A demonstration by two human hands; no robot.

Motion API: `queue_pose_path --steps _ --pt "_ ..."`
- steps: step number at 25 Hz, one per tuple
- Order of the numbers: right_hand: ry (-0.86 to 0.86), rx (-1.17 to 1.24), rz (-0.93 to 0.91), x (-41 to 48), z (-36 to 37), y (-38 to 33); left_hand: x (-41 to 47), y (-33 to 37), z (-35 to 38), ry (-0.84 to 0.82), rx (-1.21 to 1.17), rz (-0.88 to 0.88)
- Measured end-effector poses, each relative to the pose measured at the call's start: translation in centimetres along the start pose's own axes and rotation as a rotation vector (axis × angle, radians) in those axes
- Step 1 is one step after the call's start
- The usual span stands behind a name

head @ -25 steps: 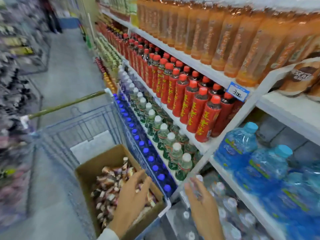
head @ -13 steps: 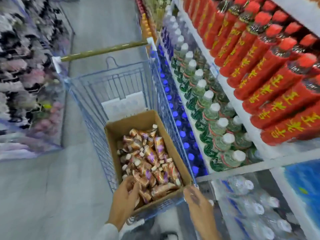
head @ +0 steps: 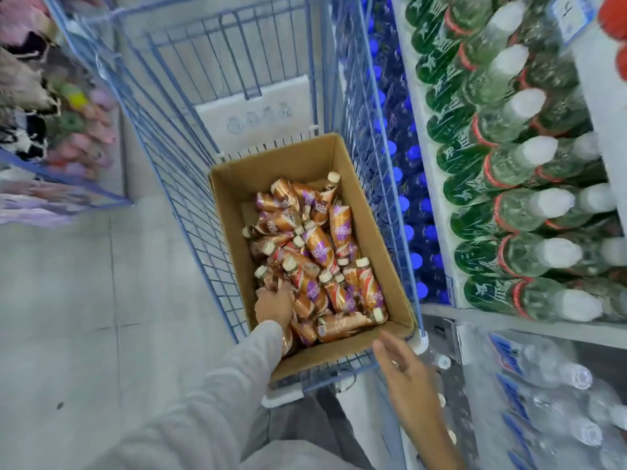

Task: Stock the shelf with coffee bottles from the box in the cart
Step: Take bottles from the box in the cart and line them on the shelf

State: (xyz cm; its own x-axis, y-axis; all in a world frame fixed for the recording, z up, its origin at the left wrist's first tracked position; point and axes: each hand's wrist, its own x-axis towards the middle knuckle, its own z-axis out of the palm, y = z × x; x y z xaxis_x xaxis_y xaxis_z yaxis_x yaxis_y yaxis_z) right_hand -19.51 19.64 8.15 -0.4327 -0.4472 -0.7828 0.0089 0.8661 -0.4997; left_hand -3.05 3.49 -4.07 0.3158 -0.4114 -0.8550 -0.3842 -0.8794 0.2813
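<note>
An open cardboard box (head: 368,212) sits in the near end of a blue wire cart (head: 185,178). Several small brown-and-purple coffee bottles (head: 319,245) with cream caps lie jumbled inside it. My left hand (head: 274,306), in a grey sleeve, reaches into the box's near left corner. Its fingers dip down among the bottles, and whether they hold one does not show. My right hand (head: 403,371) hovers over the cart's near right corner with relaxed fingers, holding nothing.
A shelf unit runs along the right with green-labelled white-capped bottles (head: 515,205), blue-capped bottles (head: 409,201) lower down and clear water bottles (head: 559,385) near me. A white carton (head: 258,110) lies further along the cart. A rack of soft goods (head: 51,113) flanks the tiled aisle on the left.
The view has tilted down from the shelves onto the cart. My left hand has sunk deeper among the bottles in the box; my right hand has come nearer the cart's near corner.
</note>
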Motion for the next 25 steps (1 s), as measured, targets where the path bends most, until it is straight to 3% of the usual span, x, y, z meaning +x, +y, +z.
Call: queue_pose_path --steps 3,7,9,12,16,21,23,25 --pt "0.006 0.025 0.009 0.2 0.3 -0.2 1.2 -0.1 1.9 0.011 0.058 -0.089" --pt "-0.021 0.032 0.03 0.2 0.5 -0.2 2.1 0.6 4.5 0.014 0.351 -0.083" --pt "-0.036 0.03 0.019 0.3 0.5 -0.2 2.5 0.8 5.2 -0.009 0.36 -0.085" --pt "-0.051 0.022 0.002 0.4 0.3 -0.4 2.3 0.4 4.4 -0.034 0.229 -0.102" --pt "-0.098 0.054 0.002 1.4 0.7 -1.2 -0.1 -2.0 -0.2 -0.07 -0.009 0.103" --pt "-0.24 0.514 0.354 5.7 3.8 -2.5 -4.3 -4.0 -6.3 -0.172 -0.221 0.209" --pt "-0.275 0.527 0.413 7.6 5.4 -3.0 -5.5 -5.0 -8.1 -0.151 -0.302 0.242" --pt "-0.284 0.383 0.395 9.3 7.6 -3.6 -6.4 -6.1 -9.8 -0.104 -0.35 0.277"
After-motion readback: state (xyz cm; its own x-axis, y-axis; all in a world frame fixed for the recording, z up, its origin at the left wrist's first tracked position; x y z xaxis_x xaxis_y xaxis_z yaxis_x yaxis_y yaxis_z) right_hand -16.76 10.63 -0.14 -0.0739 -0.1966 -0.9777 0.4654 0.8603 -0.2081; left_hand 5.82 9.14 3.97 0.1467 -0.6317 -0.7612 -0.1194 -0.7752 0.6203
